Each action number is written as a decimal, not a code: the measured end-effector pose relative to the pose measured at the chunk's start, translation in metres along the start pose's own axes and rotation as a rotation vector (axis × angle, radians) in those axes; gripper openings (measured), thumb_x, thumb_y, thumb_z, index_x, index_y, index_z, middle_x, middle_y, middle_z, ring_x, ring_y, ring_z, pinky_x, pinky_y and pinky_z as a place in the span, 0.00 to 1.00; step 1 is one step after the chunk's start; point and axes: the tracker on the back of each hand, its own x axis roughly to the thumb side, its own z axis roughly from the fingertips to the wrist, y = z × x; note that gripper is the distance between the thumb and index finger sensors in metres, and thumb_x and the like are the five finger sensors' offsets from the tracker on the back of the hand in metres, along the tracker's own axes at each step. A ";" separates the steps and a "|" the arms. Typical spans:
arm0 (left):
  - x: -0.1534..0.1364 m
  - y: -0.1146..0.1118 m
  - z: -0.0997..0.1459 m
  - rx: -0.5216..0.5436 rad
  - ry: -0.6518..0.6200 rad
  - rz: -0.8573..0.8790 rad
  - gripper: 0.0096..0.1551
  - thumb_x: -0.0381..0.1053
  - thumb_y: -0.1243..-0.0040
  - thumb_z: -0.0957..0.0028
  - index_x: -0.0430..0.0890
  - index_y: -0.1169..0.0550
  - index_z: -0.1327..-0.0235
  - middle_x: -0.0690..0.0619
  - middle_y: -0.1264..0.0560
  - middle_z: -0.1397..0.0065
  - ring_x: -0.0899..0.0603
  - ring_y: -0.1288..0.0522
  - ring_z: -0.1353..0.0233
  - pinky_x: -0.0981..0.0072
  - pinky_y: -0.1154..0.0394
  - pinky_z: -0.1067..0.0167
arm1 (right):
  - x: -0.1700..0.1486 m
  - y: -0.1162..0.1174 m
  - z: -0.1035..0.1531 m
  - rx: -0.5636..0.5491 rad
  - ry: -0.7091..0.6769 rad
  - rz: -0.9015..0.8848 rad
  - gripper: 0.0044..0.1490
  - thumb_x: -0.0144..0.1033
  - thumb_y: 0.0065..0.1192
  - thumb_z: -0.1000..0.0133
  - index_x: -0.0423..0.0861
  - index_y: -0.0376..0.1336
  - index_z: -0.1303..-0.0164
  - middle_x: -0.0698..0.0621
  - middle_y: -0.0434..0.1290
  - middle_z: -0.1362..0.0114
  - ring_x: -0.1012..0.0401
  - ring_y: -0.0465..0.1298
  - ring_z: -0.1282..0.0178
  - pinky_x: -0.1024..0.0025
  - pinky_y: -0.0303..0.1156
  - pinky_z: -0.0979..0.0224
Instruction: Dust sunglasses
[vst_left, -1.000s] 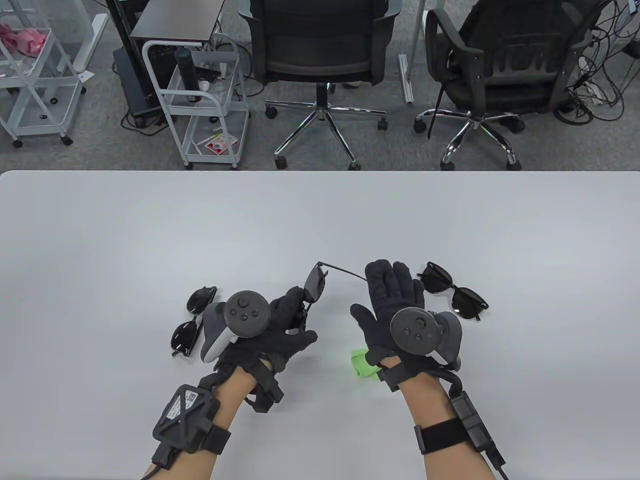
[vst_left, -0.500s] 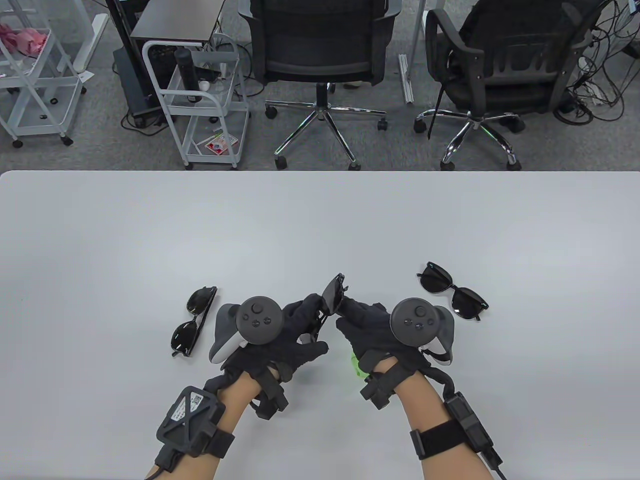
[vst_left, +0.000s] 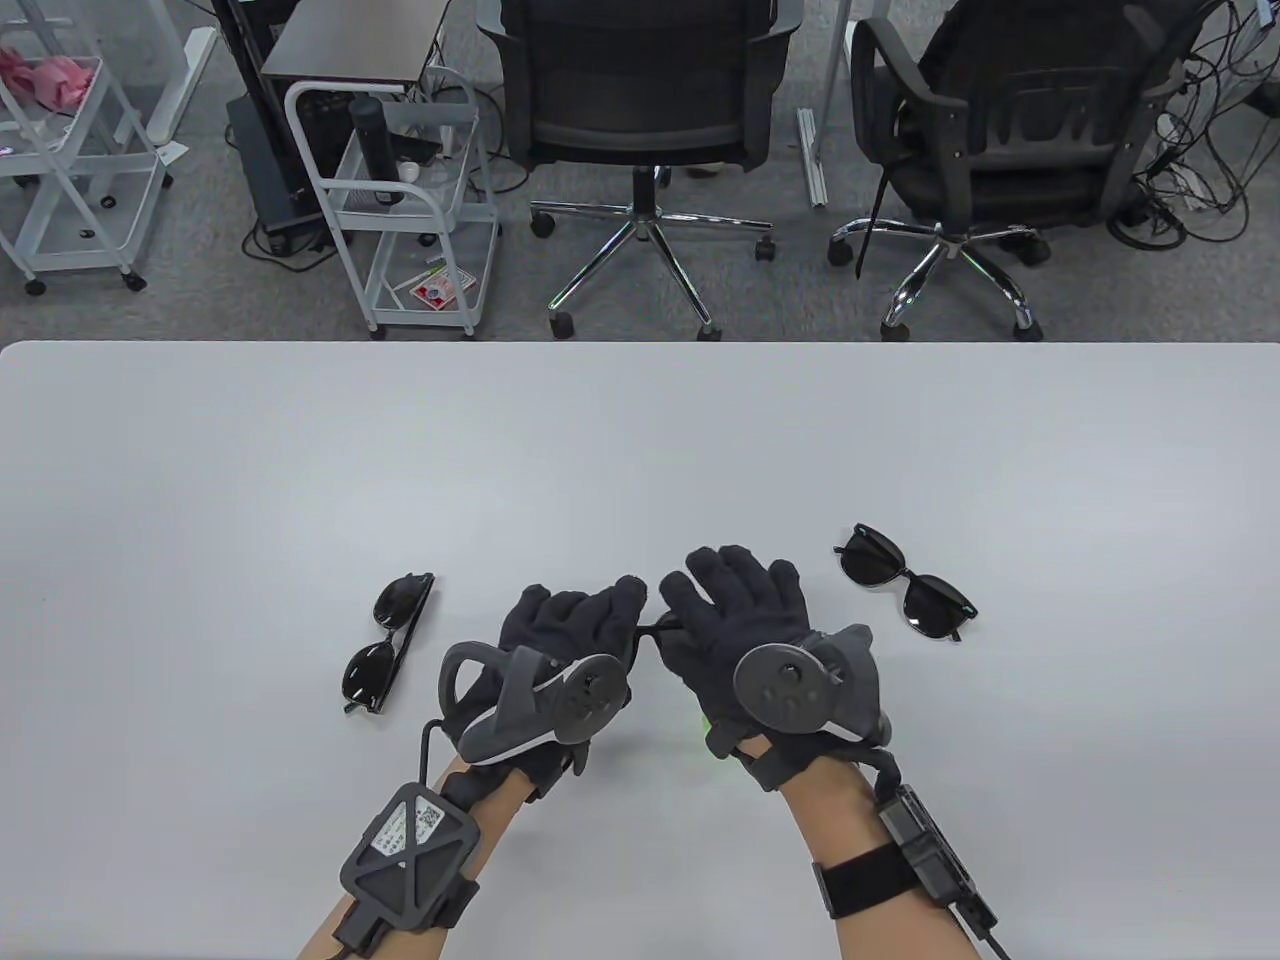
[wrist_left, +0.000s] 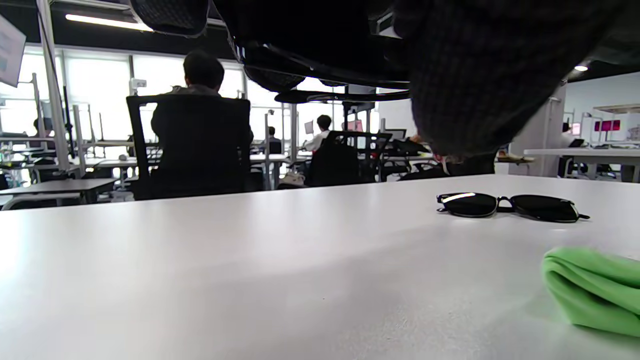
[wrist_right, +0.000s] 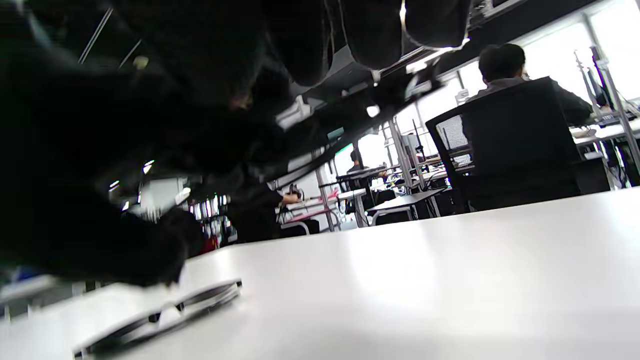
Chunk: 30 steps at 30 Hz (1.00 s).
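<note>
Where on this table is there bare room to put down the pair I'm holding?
The whole far half of the table is bare, as are both outer ends beyond the left sunglasses and right sunglasses. Between those pairs it is crowded: left hand, right hand, green cloth.

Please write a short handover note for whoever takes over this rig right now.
Left hand: fingers curled round a third pair of sunglasses, which is mostly hidden between the hands.
Right hand: fingers spread, right beside that pair; whether it grips the pair is hidden.
Green cloth: lying on the table under the right wrist, in neither hand.
Left sunglasses and right sunglasses: lying on the table, untouched.
Done: one pair is picked up. Which pairs are already dusted cannot be told.
Left: probably take the cloth, wipe the held pair, then check the other two.
</note>
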 end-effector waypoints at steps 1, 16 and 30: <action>0.002 0.001 0.000 0.017 -0.006 -0.004 0.62 0.66 0.24 0.69 0.57 0.46 0.24 0.66 0.33 0.22 0.48 0.28 0.25 0.42 0.38 0.24 | 0.004 0.001 -0.001 0.007 -0.017 0.041 0.43 0.51 0.73 0.51 0.41 0.66 0.30 0.39 0.64 0.19 0.36 0.62 0.21 0.27 0.52 0.29; -0.011 0.003 -0.001 0.008 0.107 -0.003 0.67 0.70 0.30 0.68 0.53 0.54 0.24 0.59 0.41 0.17 0.44 0.35 0.18 0.39 0.42 0.23 | -0.005 0.012 -0.031 0.024 0.144 0.070 0.25 0.41 0.80 0.54 0.47 0.77 0.47 0.45 0.79 0.32 0.42 0.75 0.29 0.31 0.58 0.29; -0.051 -0.007 -0.002 -0.081 0.266 0.094 0.65 0.71 0.32 0.66 0.52 0.52 0.23 0.57 0.42 0.17 0.42 0.36 0.18 0.38 0.42 0.24 | -0.083 0.074 -0.066 0.227 0.367 0.178 0.24 0.40 0.82 0.57 0.47 0.80 0.51 0.45 0.80 0.34 0.41 0.75 0.30 0.31 0.58 0.30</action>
